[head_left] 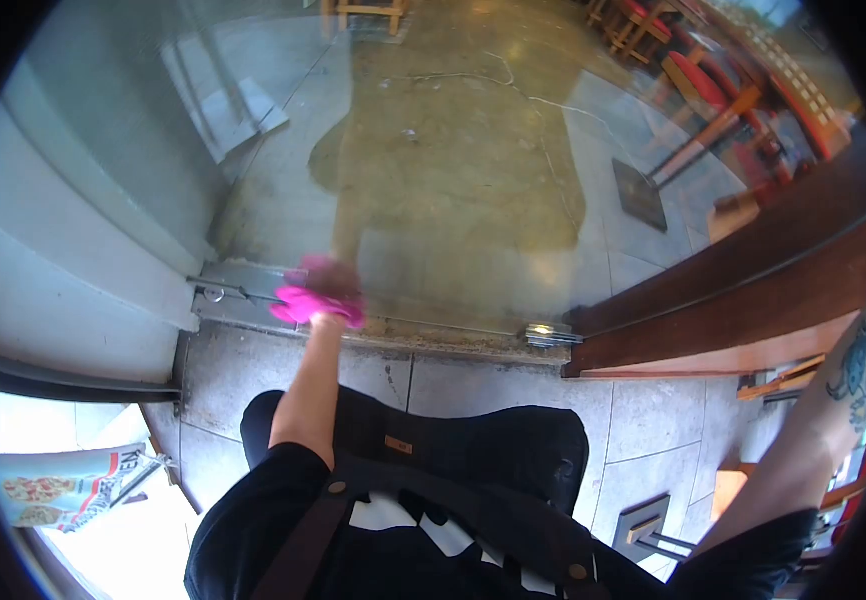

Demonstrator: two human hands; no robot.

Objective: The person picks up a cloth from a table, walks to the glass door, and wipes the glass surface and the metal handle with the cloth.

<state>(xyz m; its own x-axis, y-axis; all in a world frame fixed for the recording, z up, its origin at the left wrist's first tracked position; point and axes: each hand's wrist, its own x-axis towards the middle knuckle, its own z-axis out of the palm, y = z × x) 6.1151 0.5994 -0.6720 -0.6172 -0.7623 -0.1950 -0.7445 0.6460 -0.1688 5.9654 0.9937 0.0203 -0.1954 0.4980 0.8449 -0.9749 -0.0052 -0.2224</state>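
My left hand (327, 316) is stretched forward to a glass pane (463, 270), low near its bottom edge. It is closed on a bright pink cloth (305, 303), which covers most of the fingers and looks pressed to the glass. A blurred pinkish reflection shows just above it. My right arm (788, 470), tattooed, reaches up along the right side by a brown wooden frame (753, 260). The right hand itself lies beyond the dark edge of the picture.
A metal fitting (550, 335) sits at the pane's lower right corner. To the left stand a white panel (73, 240) and a printed bag (63, 490). Red-seated chairs (698, 85) are behind the glass. A black seat-like object (513, 440) is close before me.
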